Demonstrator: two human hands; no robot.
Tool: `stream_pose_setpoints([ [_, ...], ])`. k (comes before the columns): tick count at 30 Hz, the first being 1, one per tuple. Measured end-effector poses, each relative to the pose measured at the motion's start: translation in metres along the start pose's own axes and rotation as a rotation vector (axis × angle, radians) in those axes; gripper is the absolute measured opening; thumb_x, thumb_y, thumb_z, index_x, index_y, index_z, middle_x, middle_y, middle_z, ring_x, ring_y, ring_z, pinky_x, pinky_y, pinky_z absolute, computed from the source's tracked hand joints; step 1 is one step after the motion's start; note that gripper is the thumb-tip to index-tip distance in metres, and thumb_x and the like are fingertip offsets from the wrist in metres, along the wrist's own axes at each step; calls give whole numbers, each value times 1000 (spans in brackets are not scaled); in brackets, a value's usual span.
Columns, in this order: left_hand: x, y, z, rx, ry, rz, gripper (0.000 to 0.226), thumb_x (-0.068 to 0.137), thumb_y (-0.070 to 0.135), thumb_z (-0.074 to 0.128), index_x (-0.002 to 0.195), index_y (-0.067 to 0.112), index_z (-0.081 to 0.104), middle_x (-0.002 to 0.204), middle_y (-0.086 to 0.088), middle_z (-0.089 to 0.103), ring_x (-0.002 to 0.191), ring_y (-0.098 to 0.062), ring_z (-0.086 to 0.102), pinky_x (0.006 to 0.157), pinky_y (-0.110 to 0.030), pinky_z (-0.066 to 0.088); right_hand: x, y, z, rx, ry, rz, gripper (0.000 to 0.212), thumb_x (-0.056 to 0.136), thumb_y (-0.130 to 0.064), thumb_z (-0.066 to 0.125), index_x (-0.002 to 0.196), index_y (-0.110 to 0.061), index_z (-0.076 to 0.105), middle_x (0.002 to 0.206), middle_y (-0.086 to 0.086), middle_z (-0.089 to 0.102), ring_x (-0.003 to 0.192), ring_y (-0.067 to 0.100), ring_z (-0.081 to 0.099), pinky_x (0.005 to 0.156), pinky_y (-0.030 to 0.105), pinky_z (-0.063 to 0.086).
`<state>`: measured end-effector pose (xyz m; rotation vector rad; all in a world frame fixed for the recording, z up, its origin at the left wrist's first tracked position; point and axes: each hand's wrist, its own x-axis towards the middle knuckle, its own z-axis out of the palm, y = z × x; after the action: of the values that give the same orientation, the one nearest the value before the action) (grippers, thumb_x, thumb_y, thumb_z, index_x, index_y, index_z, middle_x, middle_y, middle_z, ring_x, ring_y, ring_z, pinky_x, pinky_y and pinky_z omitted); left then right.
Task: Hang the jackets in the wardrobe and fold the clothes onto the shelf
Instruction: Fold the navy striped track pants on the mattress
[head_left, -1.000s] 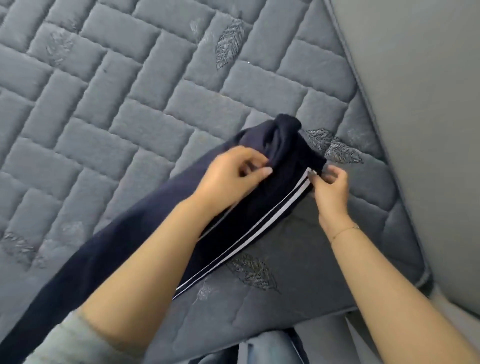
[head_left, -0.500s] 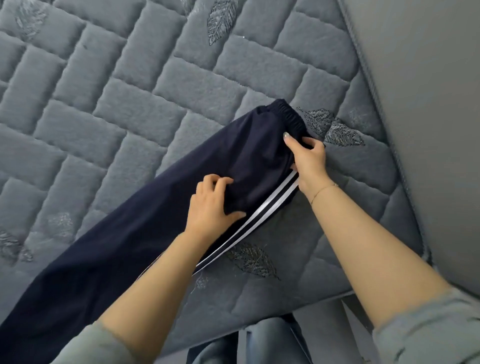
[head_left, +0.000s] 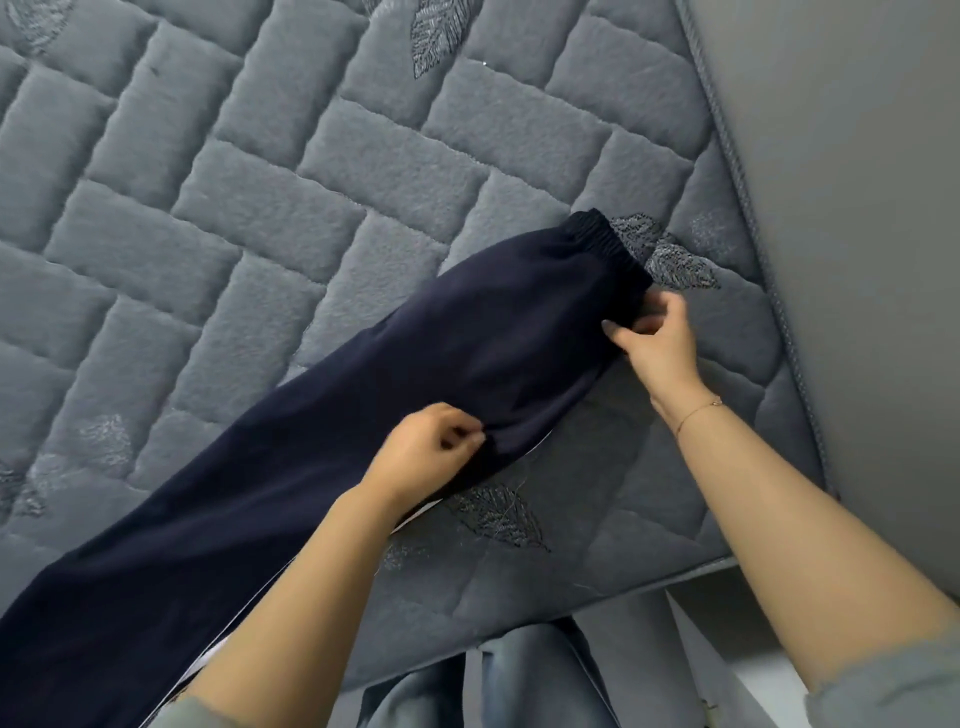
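Navy trousers (head_left: 363, 441) laid out flat on a grey quilted mattress (head_left: 260, 208).

The right hand (head_left: 657, 340) pinches the trousers' edge just below the elastic waistband (head_left: 602, 241); the left hand (head_left: 426, 452) pinches the same edge further down the leg, both hands well apart along the trousers.

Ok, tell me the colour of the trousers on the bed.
Dark navy trousers, seen in the head view.

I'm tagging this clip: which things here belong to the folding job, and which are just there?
Job:
navy trousers
left hand, pinching their near edge
right hand, gripping near the waistband

Just there:
quilted mattress
grey wall
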<state>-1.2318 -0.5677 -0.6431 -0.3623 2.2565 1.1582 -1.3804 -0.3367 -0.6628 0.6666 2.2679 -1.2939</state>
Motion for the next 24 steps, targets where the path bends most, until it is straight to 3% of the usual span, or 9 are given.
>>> stream_pose_setpoints([
  [2,5,-7,-15,-117,267,-57,15,90,12,66,103,16,73,103,1,70,85,-15,67,85,-34,53,-11,-3,6,-208,167,-224,76,78,-13,80,142,-5,39,135,15,49,127,29,46,111,38,36],
  [4,6,-19,-39,-138,549,-94,16,90,14,66,105,18,69,105,2,68,92,-17,65,88,-35,51,-30,-10,16,-389,306,-524,72,78,-11,76,141,-1,43,144,21,41,133,35,41,114,40,29],
  [6,6,-38,-66,-6,658,-212,26,88,29,68,113,22,64,115,0,61,110,-24,56,96,-39,43,-47,-17,33,-486,252,-779,60,80,-11,71,136,-3,51,146,21,42,134,38,41,115,43,29],
  [9,2,-62,-93,125,455,-426,36,83,51,71,106,24,62,109,2,61,112,-25,54,95,-43,41,-60,-19,69,-700,-60,-970,58,89,-25,66,143,-12,49,157,13,32,145,33,29,119,49,23],
  [12,-8,-70,-96,84,312,-212,31,85,44,72,74,21,54,65,7,55,69,-18,57,66,-36,42,-43,-10,93,-970,-240,-890,64,100,-47,43,157,-24,22,166,2,7,153,23,5,121,52,2],
  [15,-20,-69,-85,65,176,-59,40,92,49,60,67,24,42,57,10,47,55,-5,45,57,-26,35,-18,4,99,-1118,-217,-849,61,105,-43,31,158,-21,13,166,0,3,153,19,2,121,48,-2],
  [18,-18,-73,-75,23,45,-178,39,103,43,41,70,25,52,86,6,57,86,-13,57,78,-26,37,-14,14,104,-1152,-134,-898,61,103,-42,30,158,-18,18,166,3,11,152,21,10,121,50,5],
  [20,-8,-76,-76,-108,22,-337,42,105,42,34,94,17,67,110,-2,62,109,-20,57,94,-26,35,-12,19,107,-1151,-90,-928,60,102,-41,29,157,-17,21,165,4,16,151,21,14,121,50,7],
  [24,15,-73,-83,-828,-205,-663,61,101,60,30,118,13,67,118,-7,70,117,-24,63,104,-36,44,-9,26,108,-1097,-19,-986,58,100,-35,34,155,-15,28,162,5,24,150,23,22,121,49,10],
])
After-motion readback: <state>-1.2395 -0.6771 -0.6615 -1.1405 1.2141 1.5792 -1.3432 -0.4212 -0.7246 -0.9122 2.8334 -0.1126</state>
